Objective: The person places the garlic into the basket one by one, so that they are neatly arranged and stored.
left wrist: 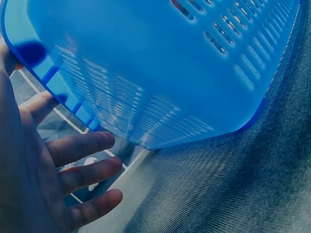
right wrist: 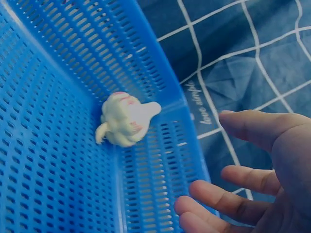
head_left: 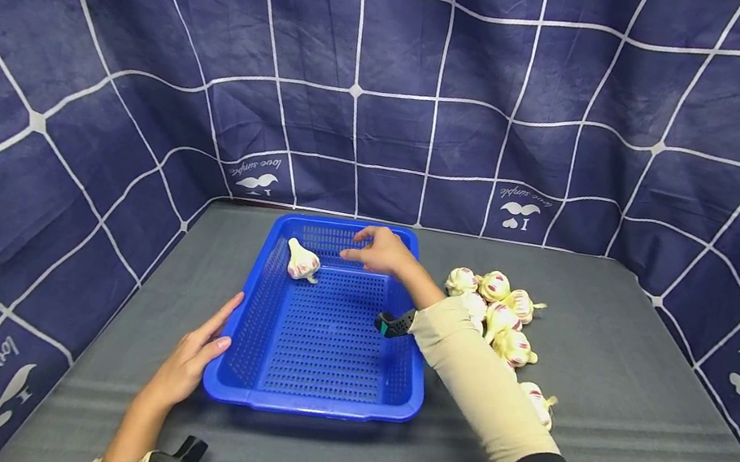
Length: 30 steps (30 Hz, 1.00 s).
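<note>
A blue plastic basket [head_left: 320, 408] with slotted walls stands on the grey cloth. One garlic bulb [head_left: 302, 262] lies inside it, in the far left corner; the right wrist view shows this garlic bulb [right wrist: 125, 120] leaning against the walls, stem up. Over the far part of the basket is my right hand [head_left: 381, 251], fingers spread and holding nothing, to the right of the bulb. My left hand [head_left: 189, 364] touches the basket's left rim, thumb and index finger at the edge; in the left wrist view its other fingers [left wrist: 90, 174] extend loosely below the rim.
Several garlic bulbs [head_left: 501, 320] lie heaped right of the basket, partly hidden by my right forearm. A garlic bulb [head_left: 538, 403] sits at the heap's near end. A blue checked curtain [head_left: 489, 62] encloses the back and sides of the grey table surface [head_left: 637, 443].
</note>
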### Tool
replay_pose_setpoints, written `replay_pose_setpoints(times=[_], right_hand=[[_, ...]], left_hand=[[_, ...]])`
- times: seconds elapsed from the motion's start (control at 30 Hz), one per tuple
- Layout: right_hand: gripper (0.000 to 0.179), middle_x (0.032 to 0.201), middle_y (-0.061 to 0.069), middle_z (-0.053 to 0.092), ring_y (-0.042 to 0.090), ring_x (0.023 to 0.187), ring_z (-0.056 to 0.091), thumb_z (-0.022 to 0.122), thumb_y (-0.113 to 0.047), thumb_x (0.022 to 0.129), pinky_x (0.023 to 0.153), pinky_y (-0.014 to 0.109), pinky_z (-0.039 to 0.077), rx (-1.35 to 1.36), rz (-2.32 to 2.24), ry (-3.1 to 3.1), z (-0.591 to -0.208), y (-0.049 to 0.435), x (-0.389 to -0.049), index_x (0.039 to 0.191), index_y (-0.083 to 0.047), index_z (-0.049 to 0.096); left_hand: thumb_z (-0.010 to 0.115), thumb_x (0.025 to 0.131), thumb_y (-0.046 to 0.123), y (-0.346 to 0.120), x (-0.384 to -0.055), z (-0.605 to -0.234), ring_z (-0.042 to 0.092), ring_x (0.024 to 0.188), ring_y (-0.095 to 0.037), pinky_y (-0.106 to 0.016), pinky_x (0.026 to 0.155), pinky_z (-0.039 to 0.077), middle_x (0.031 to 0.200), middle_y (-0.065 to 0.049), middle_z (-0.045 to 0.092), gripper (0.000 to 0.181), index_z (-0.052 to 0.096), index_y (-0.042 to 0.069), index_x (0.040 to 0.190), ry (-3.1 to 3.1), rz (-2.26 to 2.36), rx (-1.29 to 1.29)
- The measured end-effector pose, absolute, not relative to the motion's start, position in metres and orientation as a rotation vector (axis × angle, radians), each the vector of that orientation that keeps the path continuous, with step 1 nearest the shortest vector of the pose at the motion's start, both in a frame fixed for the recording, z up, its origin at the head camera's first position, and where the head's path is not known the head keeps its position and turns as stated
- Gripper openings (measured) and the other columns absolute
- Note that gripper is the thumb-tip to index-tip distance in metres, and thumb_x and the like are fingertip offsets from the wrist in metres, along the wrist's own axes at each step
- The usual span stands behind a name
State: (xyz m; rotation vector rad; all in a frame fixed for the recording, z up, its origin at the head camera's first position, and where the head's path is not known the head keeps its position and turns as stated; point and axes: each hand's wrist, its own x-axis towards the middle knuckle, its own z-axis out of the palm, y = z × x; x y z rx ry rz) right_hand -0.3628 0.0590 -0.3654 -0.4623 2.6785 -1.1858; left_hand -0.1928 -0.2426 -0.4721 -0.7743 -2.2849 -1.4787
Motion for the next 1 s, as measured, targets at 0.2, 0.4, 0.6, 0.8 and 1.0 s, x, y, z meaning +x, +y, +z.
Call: replay_pose_setpoints(times=[0.2,0.4,0.6,0.8,1.0], right_hand=[[0.053,0.087,0.013,0.069,0.011,0.06,0.06,0.076,-0.025,0.087,0.065,0.028,0.055,-0.485,-1.333,2.582,-0.356,0.08,-0.355,0.129,0.004,0.059],[0.051,0.091,0.012,0.069,0.013,0.065,0.062,0.076,-0.022,0.088,0.069,0.034,0.055,-0.538,-1.416,2.574,-0.349,0.103,-0.339,0.129,0.004,0.058],[0.048,0.095,0.011,0.072,0.018,0.072,0.065,0.077,-0.024,0.087,0.068,0.034,0.055,-0.607,-1.396,2.632,-0.354,0.121,-0.323,0.126,0.0,0.062],[0.047,0.097,0.009,0.073,0.021,0.082,0.067,0.077,-0.025,0.085,0.071,0.031,0.052,-0.642,-1.36,2.722,-0.361,0.134,-0.308,0.124,-0.003,0.064],[0.046,0.099,0.014,0.072,0.025,0.087,0.069,0.077,-0.021,0.086,0.078,0.038,0.055,-0.667,-1.415,2.722,-0.363,0.147,-0.298,0.124,0.001,0.063]], left_hand=[[0.044,0.094,-0.006,-0.241,-0.193,-0.473,0.04,0.133,0.0,-0.011,0.106,0.028,0.153,-0.022,0.036,0.061,0.035,0.004,0.153,-2.287,-1.468,-0.774],[0.044,0.094,-0.006,-0.241,-0.192,-0.472,0.041,0.133,0.0,-0.011,0.106,0.028,0.152,-0.024,0.036,0.06,0.035,0.004,0.153,-2.278,-1.464,-0.779],[0.044,0.095,-0.006,-0.242,-0.191,-0.471,0.04,0.133,0.0,-0.011,0.106,0.028,0.153,-0.023,0.036,0.06,0.034,0.004,0.153,-2.289,-1.456,-0.776],[0.044,0.095,-0.005,-0.242,-0.192,-0.472,0.04,0.133,0.001,-0.01,0.106,0.027,0.154,-0.022,0.035,0.06,0.034,0.005,0.153,-2.299,-1.454,-0.773],[0.043,0.095,-0.006,-0.242,-0.193,-0.473,0.038,0.134,0.001,-0.011,0.106,0.026,0.154,-0.023,0.034,0.061,0.033,0.004,0.154,-2.292,-1.45,-0.784]])
